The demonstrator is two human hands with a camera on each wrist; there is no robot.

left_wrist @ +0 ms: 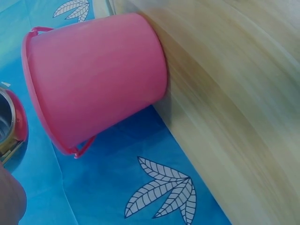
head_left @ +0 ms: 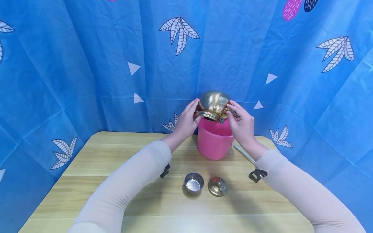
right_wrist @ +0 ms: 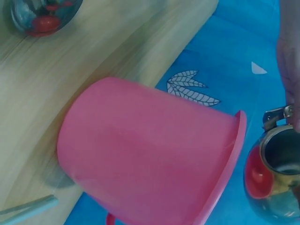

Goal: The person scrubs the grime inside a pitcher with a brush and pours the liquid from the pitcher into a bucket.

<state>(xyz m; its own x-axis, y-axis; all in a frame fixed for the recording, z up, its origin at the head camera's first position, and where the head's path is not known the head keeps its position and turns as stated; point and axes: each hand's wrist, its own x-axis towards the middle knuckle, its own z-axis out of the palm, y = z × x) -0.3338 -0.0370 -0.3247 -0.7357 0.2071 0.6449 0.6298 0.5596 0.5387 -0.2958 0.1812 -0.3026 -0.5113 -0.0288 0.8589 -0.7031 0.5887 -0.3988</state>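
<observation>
A shiny brass-coloured teapot is tipped over the pink bucket, its open mouth turned down toward the front. My left hand grips its left side, fingers up on the body and thumb by the rim. On the right, my right hand holds the pot by its other side, fingers around a metal part there. The right wrist view shows the lidless mouth of the teapot beside the bucket's rim. Only a bit of the pot appears in the left wrist view, at the edge.
A perforated metal strainer cup and a round knobbed lid lie in front of the bucket on the wooden table. Right of the bucket is a pale stick. A blue patterned curtain hangs close behind the table.
</observation>
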